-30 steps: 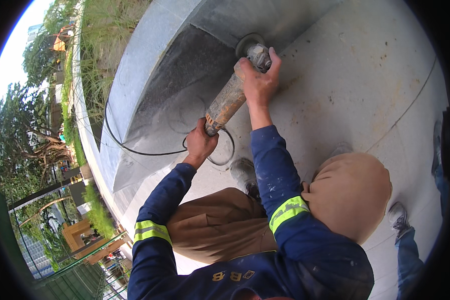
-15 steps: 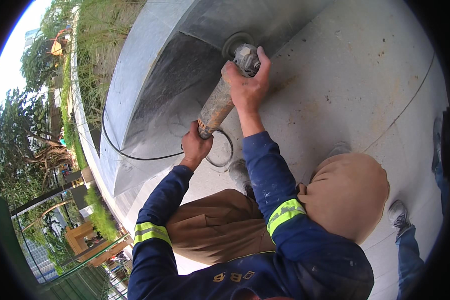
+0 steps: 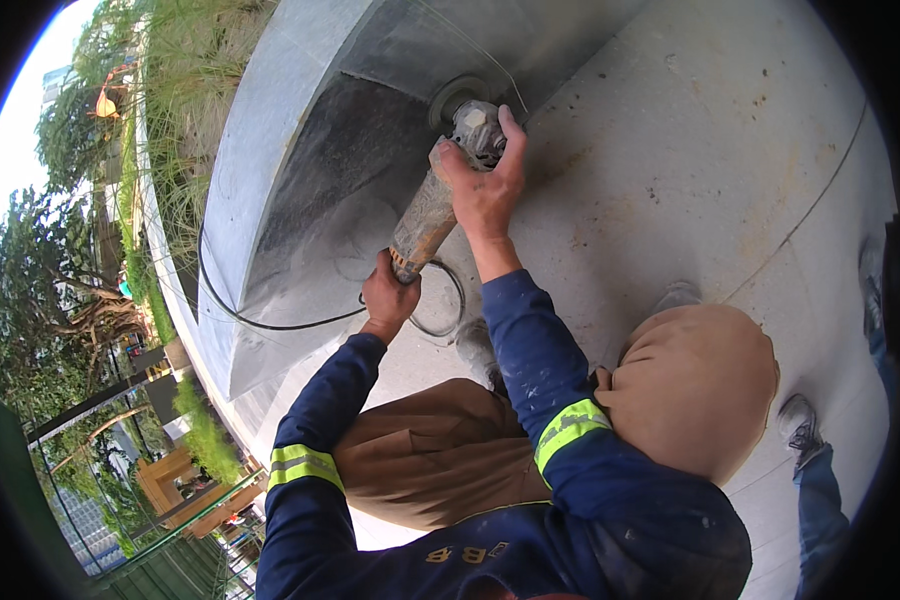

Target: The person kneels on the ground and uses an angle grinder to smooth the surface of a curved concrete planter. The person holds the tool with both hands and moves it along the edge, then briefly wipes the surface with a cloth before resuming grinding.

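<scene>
The person wears a navy jacket (image 3: 640, 530) with pale dust marks; each sleeve carries a yellow-green reflective band (image 3: 574, 430). Brown trousers (image 3: 440, 450) cover both bent legs, and a grey shoe (image 3: 476, 348) shows just beyond the left knee.

The left hand (image 3: 390, 296) is closed around the rear end of a worn, dust-covered angle grinder (image 3: 426, 222). The right hand (image 3: 485, 195) grips the same tool near its metal gear head (image 3: 477, 128), thumb and fingers spread to either side of the body. The grinder is held at a slant, head away from the person, in front of a grey wall (image 3: 355, 135) with a curved top edge. Its round disc (image 3: 440, 108) sits at the wall face; firm contact cannot be confirmed. A thin pale line crosses the face beside the disc, nature undetermined.

A black cord (image 3: 270, 326) loops near the left hand and runs leftward across the wall. The grey floor (image 3: 690, 200) at right bears brown stains and a dark joint line. Another person's shoe (image 3: 798, 424) and blue trouser leg (image 3: 820, 510) stand at right.

Beyond the wall are long grass (image 3: 205, 110) and, farther off, leafy trees (image 3: 20, 280).
</scene>
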{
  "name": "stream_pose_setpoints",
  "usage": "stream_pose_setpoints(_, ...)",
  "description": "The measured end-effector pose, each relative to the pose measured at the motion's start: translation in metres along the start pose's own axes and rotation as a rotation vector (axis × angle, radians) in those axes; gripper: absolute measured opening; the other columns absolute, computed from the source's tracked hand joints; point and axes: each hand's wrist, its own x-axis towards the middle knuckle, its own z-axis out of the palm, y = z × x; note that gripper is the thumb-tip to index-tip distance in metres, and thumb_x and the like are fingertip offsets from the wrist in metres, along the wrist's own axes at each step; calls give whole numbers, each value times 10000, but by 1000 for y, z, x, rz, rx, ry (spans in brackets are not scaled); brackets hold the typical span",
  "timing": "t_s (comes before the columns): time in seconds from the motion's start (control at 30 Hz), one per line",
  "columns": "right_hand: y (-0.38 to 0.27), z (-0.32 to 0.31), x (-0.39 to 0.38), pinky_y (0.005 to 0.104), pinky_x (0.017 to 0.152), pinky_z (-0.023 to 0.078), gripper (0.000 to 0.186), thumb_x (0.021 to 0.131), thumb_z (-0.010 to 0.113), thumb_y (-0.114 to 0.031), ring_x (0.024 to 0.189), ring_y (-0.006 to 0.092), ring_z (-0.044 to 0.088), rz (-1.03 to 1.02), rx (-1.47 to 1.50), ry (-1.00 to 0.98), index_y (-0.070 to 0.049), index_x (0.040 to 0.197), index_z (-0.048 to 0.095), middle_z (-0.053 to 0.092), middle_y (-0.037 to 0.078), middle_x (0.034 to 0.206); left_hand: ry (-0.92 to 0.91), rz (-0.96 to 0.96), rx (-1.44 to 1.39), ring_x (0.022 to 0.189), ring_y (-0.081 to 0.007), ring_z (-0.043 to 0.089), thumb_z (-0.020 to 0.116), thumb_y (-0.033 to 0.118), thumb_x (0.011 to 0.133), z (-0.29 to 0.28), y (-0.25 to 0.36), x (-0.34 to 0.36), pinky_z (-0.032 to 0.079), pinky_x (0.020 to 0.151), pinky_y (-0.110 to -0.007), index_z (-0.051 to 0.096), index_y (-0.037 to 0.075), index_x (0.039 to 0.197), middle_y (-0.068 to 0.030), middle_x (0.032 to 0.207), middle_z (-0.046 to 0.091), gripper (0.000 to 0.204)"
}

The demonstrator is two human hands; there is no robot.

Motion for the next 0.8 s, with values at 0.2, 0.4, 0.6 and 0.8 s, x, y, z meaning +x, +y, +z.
stream_pose_setpoints(0.2, 38, -20, 15, 402, 1003, 462, 800, 758, 819, -230, 1149, 318, 583, 221, -93, 78, 4, 1415, 429, 568, 215, 1278, -106, -5, 114, 750, -463, 662, 727, 185, 742, 16, 10, 1, 527, 643, -542, 500, 88, 1141, -219, 814, 690, 469)
stream_pose_setpoints(0.4, 23, -13, 12, 399, 1019, 455, 832, 737, 842, -235, 1171, 317, 580, 77, -58, 25, 2, 1420, 430, 578, 211, 1281, -54, -3, 97, 728, -431, 674, 732, 221, 756, 10, 13, -3, 535, 632, -524, 489, 75, 1206, -209, 828, 694, 532)
stream_pose_setpoints(0.6, 53, -25, 22, 425, 1020, 458, 819, 732, 841, -213, 1179, 339, 577, 272, -27, 54, -2, 1418, 446, 578, 200, 1290, -107, -16, 149, 748, -470, 658, 711, 168, 746, 22, 18, 2, 527, 641, -531, 491, 93, 1111, -228, 806, 684, 433)
stream_pose_setpoints(0.8, 28, -18, 18, 405, 1026, 451, 799, 766, 827, -184, 1190, 309, 567, 78, -140, 5, -20, 1437, 425, 567, 192, 1317, -34, -32, 47, 764, -473, 656, 711, 178, 743, 22, 15, -1, 524, 651, -536, 500, 102, 1110, -221, 825, 690, 430)
